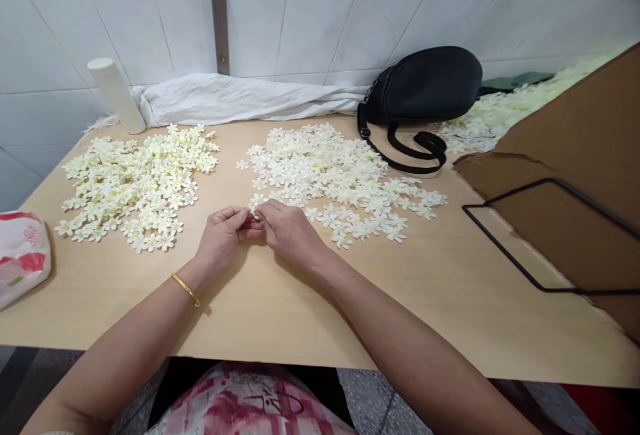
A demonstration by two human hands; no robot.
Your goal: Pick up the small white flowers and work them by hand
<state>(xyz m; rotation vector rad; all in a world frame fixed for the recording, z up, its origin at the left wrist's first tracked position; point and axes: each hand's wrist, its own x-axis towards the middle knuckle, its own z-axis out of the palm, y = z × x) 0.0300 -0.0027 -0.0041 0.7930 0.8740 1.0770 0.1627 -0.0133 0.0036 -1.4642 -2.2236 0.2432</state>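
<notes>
Both hands meet over the middle of the table, pinching one small white artificial flower (253,210) between them. My left hand (225,234), with a gold bangle on its wrist, is closed at the flower's left side. From the right, my right hand (290,230) closes on the same flower, its fingertips partly hiding it. To the left lies a pile of cream-yellow flowers (145,182). Just beyond and right of my right hand spreads a pile of whiter flowers (320,168).
A black bag (427,85) with its strap stands against the tiled wall, near a white cloth (240,98) and a white bottle (117,95). Brown cardboard (565,162) and a black wire frame (505,245) occupy the right. A red-and-white packet (23,255) sits at left.
</notes>
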